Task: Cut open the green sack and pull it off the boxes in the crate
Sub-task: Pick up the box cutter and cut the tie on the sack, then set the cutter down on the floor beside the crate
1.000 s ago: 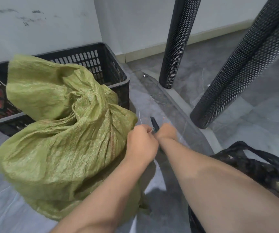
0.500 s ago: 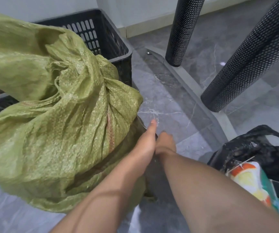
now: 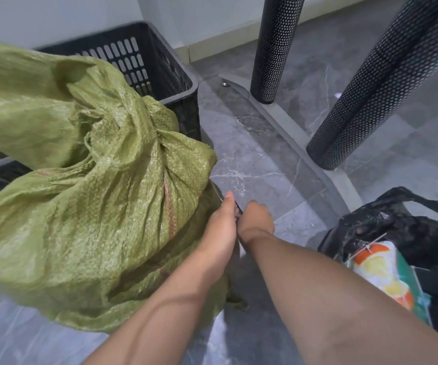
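The crumpled green woven sack (image 3: 86, 206) spills out of the black slatted crate (image 3: 159, 67) and down onto the grey floor. Any boxes are hidden under it. My left hand (image 3: 220, 227) is at the sack's right edge, fingers pinched on a thin pale string (image 3: 216, 192) that runs up from the sack. Pressed against it on the right, my right hand (image 3: 256, 219) is closed around a small dark cutter (image 3: 239, 208); only a short dark tip shows between the two hands.
Two black perforated metal legs (image 3: 275, 48) (image 3: 376, 83) rise from a grey base bar (image 3: 286, 119) at the right. A black plastic bag (image 3: 410, 227) with a colourful packet (image 3: 386, 272) sits at the far right. White walls stand behind the crate.
Both hands have dropped lower along the sack's right edge and stay pressed together. The dark blade that stuck up a second ago is now mostly hidden. The view has shifted closer.
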`<state>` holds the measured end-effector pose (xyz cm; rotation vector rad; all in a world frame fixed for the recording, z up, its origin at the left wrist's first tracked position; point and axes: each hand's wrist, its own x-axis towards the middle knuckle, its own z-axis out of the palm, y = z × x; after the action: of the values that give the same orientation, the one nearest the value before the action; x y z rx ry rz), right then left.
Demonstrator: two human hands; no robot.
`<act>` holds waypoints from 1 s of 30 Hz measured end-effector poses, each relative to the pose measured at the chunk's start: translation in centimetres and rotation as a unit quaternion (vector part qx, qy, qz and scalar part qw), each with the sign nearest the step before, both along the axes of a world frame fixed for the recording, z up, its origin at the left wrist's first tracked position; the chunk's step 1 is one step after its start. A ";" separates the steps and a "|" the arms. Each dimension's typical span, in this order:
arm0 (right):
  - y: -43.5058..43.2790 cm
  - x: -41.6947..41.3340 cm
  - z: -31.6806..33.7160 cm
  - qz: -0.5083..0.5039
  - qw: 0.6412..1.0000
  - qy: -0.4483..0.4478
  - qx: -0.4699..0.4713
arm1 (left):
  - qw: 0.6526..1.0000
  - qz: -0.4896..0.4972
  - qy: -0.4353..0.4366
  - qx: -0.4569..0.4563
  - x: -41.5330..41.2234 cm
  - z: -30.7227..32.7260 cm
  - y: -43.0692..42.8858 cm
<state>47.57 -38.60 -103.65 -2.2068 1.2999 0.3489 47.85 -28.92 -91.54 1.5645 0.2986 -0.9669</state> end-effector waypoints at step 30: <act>9.0 -15.3 27.7 -0.474 0.748 -0.350 0.306 | 0.994 -0.097 0.008 0.054 -10.9 22.5 8.4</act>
<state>32.28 -29.60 -75.94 -0.7747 1.3772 -0.3857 36.96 -20.48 -68.99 1.7088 0.2148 -1.1301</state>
